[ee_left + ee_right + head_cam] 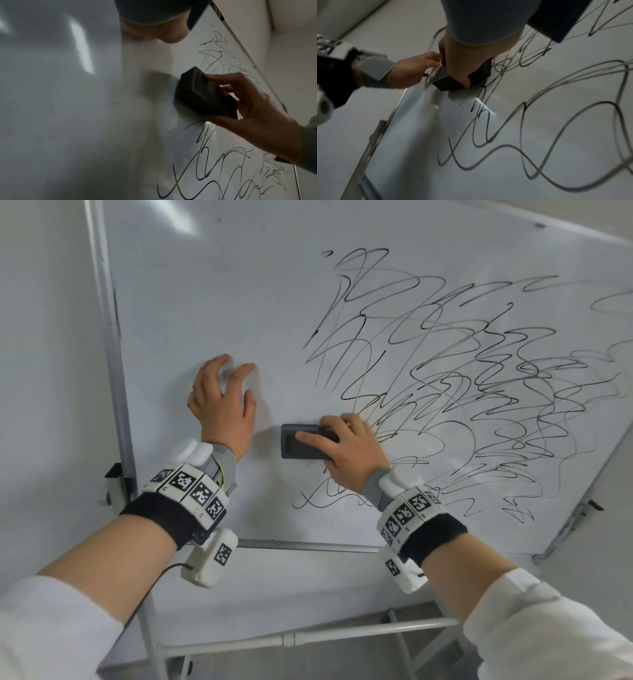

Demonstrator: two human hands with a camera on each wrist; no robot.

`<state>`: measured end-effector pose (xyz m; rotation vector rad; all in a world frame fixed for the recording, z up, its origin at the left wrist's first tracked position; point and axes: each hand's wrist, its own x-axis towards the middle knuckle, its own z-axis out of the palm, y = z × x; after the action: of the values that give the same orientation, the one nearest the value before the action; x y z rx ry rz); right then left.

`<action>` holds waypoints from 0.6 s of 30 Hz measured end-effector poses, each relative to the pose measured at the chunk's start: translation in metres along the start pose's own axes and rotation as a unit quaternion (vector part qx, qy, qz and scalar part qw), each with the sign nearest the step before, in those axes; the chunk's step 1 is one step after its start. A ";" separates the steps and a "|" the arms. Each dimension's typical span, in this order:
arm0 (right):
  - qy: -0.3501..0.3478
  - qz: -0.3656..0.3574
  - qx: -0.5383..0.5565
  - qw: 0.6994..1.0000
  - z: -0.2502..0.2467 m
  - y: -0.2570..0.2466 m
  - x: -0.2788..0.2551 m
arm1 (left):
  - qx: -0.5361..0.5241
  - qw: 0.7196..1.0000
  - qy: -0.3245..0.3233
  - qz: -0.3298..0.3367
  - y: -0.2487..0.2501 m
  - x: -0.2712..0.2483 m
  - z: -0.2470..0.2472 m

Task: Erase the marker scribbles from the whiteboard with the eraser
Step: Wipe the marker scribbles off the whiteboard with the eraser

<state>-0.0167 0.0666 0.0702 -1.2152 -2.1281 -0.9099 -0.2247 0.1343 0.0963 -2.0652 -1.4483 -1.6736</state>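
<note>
Head view shows the right hand (346, 453) gripping the eraser (301, 445) (likely light, rigid-backed, best held by its 2 long edges) against the whiteboard (205, 302) beside the scribbles (462, 378), left hand (222, 402) spread flat.

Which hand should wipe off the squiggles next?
The right hand. It already holds the eraser flat on the whiteboard, at the edge of the scribbles. The left hand holds nothing and only rests its fingers on a bare part of the board.
</note>
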 end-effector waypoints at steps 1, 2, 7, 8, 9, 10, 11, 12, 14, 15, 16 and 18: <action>0.006 0.006 0.002 1.000 -0.002 0.002 0.004 | 0.001 1.000 -0.003 -0.003 0.000 0.001 0.000; 0.016 0.015 0.002 1.000 -0.005 0.005 0.011 | 0.003 1.000 -0.003 -0.006 -0.001 0.003 0.000; 0.085 0.086 -0.018 0.992 -0.028 0.026 0.054 | 0.018 1.000 0.004 -0.012 0.000 0.010 -0.002; 0.096 0.100 -0.017 0.990 -0.030 0.028 0.058 | 0.019 1.000 0.006 -0.013 0.001 0.011 -0.003; 0.105 0.106 -0.015 0.989 -0.029 0.028 0.061 | 0.019 1.000 0.009 -0.014 0.002 0.013 -0.003; 0.111 0.102 -0.012 0.989 -0.026 0.027 0.061 | 0.020 1.000 0.013 -0.015 0.003 0.015 -0.003; 0.112 0.089 -0.010 0.990 -0.022 0.025 0.060 | 0.021 0.999 0.019 -0.016 0.004 0.019 -0.003; 0.109 0.072 -0.009 0.991 -0.018 0.023 0.059 | 0.022 0.999 0.026 -0.017 0.005 0.022 -0.003; 0.101 0.038 -0.010 0.994 -0.015 0.022 0.058 | 0.023 0.999 0.035 -0.018 0.008 0.028 -0.003; 0.103 0.025 -0.011 0.994 -0.017 0.025 0.060 | 0.024 0.999 0.035 -0.019 0.010 0.030 -0.002; 0.108 0.019 -0.012 0.994 -0.019 0.028 0.063 | 0.025 0.999 0.033 -0.019 0.010 0.030 -0.002; 0.122 0.033 -0.019 0.992 -0.026 0.037 0.073 | 0.028 0.999 0.030 -0.020 0.011 0.032 -0.001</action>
<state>-0.0152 0.0990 0.1498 -1.1225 -1.8744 -1.0170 -0.2191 0.1463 0.1272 -1.9525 -1.5081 -1.6749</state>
